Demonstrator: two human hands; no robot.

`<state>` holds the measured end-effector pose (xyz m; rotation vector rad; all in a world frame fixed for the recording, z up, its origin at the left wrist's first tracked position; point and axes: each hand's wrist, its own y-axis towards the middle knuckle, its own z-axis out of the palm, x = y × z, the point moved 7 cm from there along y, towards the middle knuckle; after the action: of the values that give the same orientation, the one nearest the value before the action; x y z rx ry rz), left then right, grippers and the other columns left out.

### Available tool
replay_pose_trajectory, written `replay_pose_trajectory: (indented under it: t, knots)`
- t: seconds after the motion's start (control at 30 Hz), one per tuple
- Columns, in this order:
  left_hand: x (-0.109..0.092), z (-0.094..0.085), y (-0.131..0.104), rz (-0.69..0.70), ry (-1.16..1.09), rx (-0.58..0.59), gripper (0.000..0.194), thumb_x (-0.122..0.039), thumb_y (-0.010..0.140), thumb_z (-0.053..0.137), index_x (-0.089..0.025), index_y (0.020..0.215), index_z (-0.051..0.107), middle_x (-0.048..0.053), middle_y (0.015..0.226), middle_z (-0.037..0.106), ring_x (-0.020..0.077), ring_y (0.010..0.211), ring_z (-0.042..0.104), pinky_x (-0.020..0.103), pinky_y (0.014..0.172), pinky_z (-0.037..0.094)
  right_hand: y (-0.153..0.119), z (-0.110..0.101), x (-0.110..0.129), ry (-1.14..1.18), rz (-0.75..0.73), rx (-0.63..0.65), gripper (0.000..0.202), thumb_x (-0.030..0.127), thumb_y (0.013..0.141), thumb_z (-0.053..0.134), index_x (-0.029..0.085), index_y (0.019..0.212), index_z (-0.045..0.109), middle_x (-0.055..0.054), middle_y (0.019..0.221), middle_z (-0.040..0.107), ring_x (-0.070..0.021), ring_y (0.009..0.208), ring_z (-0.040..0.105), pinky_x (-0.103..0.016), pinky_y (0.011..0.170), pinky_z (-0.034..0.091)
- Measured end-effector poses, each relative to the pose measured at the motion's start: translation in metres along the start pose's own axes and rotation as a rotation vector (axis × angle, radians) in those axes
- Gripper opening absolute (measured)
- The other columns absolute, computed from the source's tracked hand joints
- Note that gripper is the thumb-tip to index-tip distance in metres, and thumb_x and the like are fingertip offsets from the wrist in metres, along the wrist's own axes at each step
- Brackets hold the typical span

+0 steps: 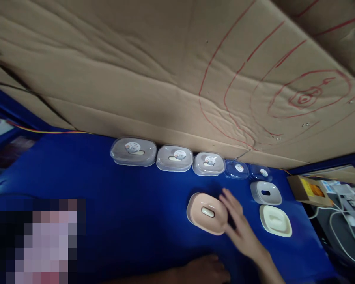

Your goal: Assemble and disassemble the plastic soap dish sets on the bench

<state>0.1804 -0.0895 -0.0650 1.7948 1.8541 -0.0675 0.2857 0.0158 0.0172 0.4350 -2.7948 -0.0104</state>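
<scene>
A pink oval dish with a cream insert in its centre sits on the blue surface. At its right edge is my right hand, fingers spread, the thumb against or very near the rim. My left hand is low in the picture, below the dish, dark and blurred, with its fingers not clear. To the right are a grey dish with a dark slot and a cream dish. Three lidded clear boxes with round labels stand along the back, beside two clear covers.
A cardboard wall with red curved lines rises behind the blue table. Beyond the right edge are an open cardboard box, white cables and other items. A pixelated patch covers the lower left.
</scene>
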Motion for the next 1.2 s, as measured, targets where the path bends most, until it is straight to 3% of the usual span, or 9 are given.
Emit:
replay_pose_trajectory:
  t: [0.13,0.23,0.3,0.4,0.57,0.63,0.77,0.83,1.2]
  knots:
    - [-0.002,-0.007,-0.002,0.071,-0.027,0.017,0.022,-0.039,0.100,0.079,-0.021,0.091,0.070,-0.005,0.084,0.074,0.0109,0.069,0.065,0.027,0.072,0.046,0.013,-0.021,-0.066,-0.164,0.231,-0.238,0.065,0.041,0.114,0.039,0.030,0.175,0.017,-0.015,0.175,0.038,-0.0369,0.162,0.036,-0.067,0.126,0.034]
    - [0.002,-0.010,-0.001,0.062,-0.039,0.036,0.026,-0.039,0.106,0.072,-0.019,0.091,0.068,-0.006,0.081,0.073,0.0089,0.068,0.064,0.024,0.075,0.047,0.011,-0.014,-0.076,-0.202,0.242,-0.250,0.062,0.045,0.112,0.047,0.033,0.171,0.032,-0.017,0.162,0.054,-0.0406,0.149,0.052,-0.070,0.120,0.038]
    - [0.005,-0.009,0.000,0.054,-0.050,0.051,0.029,-0.041,0.108,0.069,-0.018,0.090,0.067,-0.006,0.079,0.073,0.0076,0.066,0.063,0.022,0.077,0.047,0.003,-0.011,-0.071,-0.215,0.246,-0.269,0.062,0.050,0.107,0.057,0.036,0.165,0.042,-0.016,0.157,0.056,-0.0415,0.144,0.055,-0.070,0.118,0.039]
    - [0.005,-0.007,-0.001,0.050,-0.058,0.068,0.028,-0.042,0.106,0.071,-0.019,0.091,0.067,-0.006,0.082,0.074,0.0085,0.068,0.065,0.023,0.076,0.046,-0.007,-0.010,-0.064,-0.201,0.250,-0.263,0.072,0.055,0.102,0.066,0.035,0.166,0.041,-0.016,0.166,0.045,-0.0449,0.155,0.043,-0.072,0.121,0.035]
    - [0.003,-0.006,-0.003,0.042,-0.058,0.079,0.023,-0.041,0.101,0.078,-0.021,0.093,0.070,-0.006,0.085,0.076,0.0103,0.069,0.066,0.025,0.075,0.047,-0.012,-0.024,-0.046,-0.030,0.270,-0.279,0.070,0.050,0.102,0.067,0.033,0.165,0.041,-0.015,0.167,0.047,-0.0376,0.152,0.051,-0.059,0.118,0.049]
    - [0.004,-0.006,-0.003,0.034,-0.061,0.080,0.025,-0.042,0.103,0.075,-0.021,0.093,0.071,-0.005,0.083,0.076,0.0104,0.069,0.066,0.025,0.077,0.049,-0.009,-0.032,-0.020,0.008,0.191,-0.293,0.071,0.048,0.100,0.070,0.031,0.164,0.043,-0.015,0.168,0.047,-0.0373,0.151,0.052,-0.056,0.117,0.051]
    - [0.005,-0.006,-0.001,0.037,-0.078,0.068,0.025,-0.043,0.111,0.062,-0.022,0.103,0.075,-0.001,0.097,0.079,0.0133,0.089,0.072,0.024,0.087,0.051,0.005,-0.023,0.049,-0.021,-0.141,-0.087,0.074,0.047,0.096,0.074,0.033,0.163,0.048,-0.012,0.171,0.047,-0.0382,0.151,0.052,-0.057,0.118,0.050]
    - [0.004,-0.005,0.000,0.050,-0.086,0.064,0.023,-0.040,0.112,0.060,-0.024,0.107,0.076,-0.001,0.103,0.080,0.0144,0.095,0.074,0.024,0.087,0.052,0.012,-0.016,0.064,-0.054,-0.200,-0.041,0.073,0.045,0.096,0.074,0.033,0.163,0.048,-0.011,0.171,0.047,-0.0372,0.153,0.051,-0.058,0.119,0.049]
    - [-0.002,-0.011,0.004,0.060,-0.057,0.004,0.022,-0.040,0.101,0.077,-0.022,0.089,0.072,-0.005,0.082,0.074,0.0129,0.073,0.067,0.027,0.063,0.044,0.016,-0.003,0.048,-0.073,-0.216,-0.048,0.070,0.043,0.096,0.075,0.029,0.161,0.051,-0.013,0.171,0.045,-0.0367,0.154,0.048,-0.056,0.115,0.053]
